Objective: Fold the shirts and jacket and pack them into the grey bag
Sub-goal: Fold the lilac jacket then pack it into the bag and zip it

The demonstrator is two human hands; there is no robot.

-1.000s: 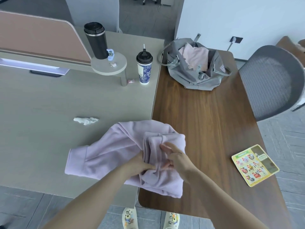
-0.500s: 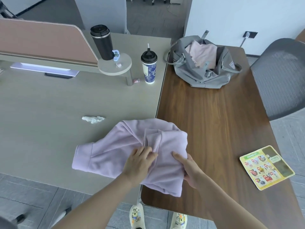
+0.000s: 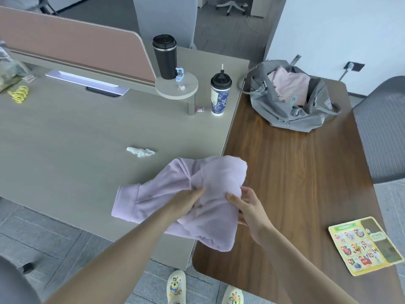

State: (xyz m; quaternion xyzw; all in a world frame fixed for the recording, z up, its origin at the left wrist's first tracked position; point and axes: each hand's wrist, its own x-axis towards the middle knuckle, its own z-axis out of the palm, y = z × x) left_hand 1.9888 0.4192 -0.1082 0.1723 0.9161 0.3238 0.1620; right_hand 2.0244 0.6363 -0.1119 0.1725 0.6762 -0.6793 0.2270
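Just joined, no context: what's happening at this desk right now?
A person is folding a lilac jacket where the grey desk meets the brown table. The left hand and the right hand both grip the bundled part, while one sleeve trails off to the left. The grey bag sits open at the far end of the table with a pink garment already inside. The jacket is not packed yet.

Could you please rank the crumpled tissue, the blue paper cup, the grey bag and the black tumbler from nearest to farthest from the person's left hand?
From the left hand, which grips the lilac garment:
1. Crumpled tissue, just beyond the hand on the grey desk.
2. Blue paper cup, farther back by the desk's right edge.
3. Grey bag, back right on the brown table.
4. Black tumbler, on the round shelf at the back.
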